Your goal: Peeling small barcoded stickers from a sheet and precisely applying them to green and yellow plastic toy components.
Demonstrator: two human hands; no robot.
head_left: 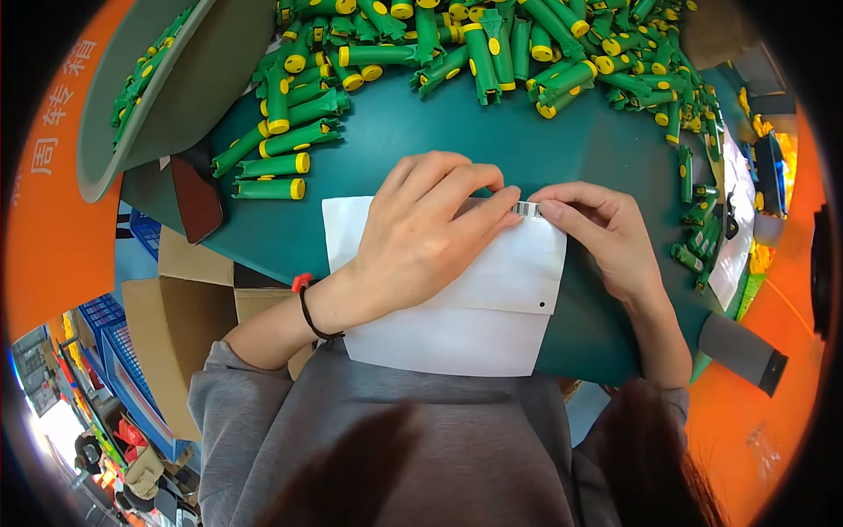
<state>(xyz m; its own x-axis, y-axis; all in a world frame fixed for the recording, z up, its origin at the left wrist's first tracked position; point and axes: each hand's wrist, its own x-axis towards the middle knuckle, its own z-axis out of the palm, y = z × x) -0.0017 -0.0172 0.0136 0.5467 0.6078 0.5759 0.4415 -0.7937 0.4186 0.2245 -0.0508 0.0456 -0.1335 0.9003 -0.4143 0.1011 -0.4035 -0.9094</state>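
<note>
A small white barcode sticker (527,209) lies at the top right edge of a white sheet (492,272), between the fingertips of both hands. My left hand (435,224) rests over the sheet, its thumb and index finger pinched at the sticker's left end. On the right end, my right hand (606,230) presses thumb and fingers together. Beneath the upper sheet, another white sheet (439,342) reaches to the table's front edge. Whether the sticker is still on its backing I cannot tell. Several green plastic tubes with yellow ends (281,165) lie left of the sheets.
A large heap of the same green tubes (492,53) covers the back of the green table (386,132). At upper left stands a grey bin (167,114) with more tubes. A dark flat object (198,198), an open cardboard box (167,325) and a grey-black object (742,351) are nearby.
</note>
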